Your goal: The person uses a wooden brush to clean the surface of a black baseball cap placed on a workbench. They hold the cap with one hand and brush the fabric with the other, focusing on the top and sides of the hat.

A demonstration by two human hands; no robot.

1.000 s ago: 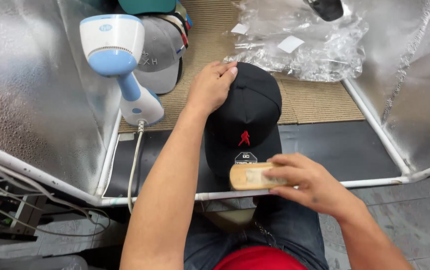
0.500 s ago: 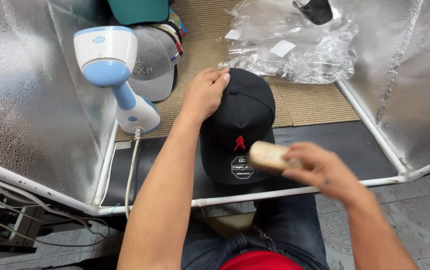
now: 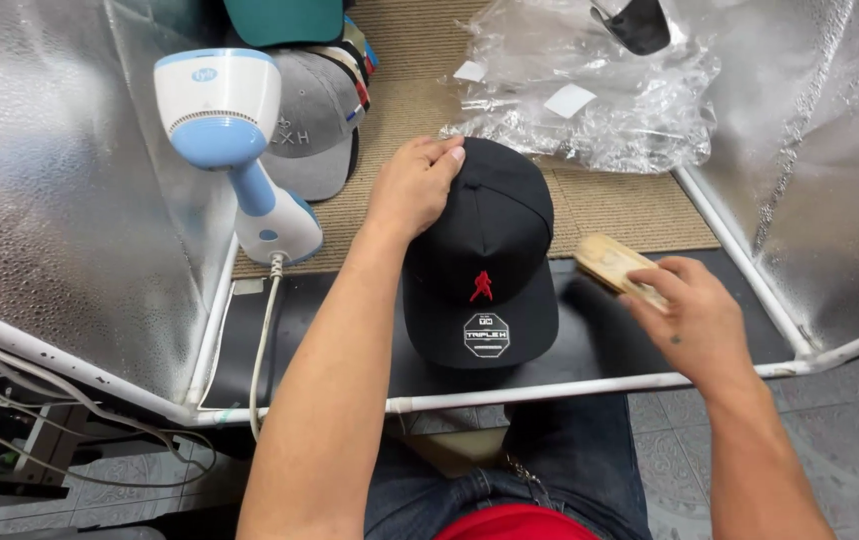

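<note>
Silver-lined booth, woven mat at top. Centre frame: black cap [image 3: 481,255] on the dark ledge, my left hand [image 3: 414,185] pressing its crown flat-fingered. Right hand [image 3: 694,320] grips a wooden brush [image 3: 611,262] (right of the brim). I'd brush lightly, keeping the crown pinned.

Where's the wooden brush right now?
In the head view, the wooden brush is in the right hand, held just right of the black cap that the left hand steadies.
</note>
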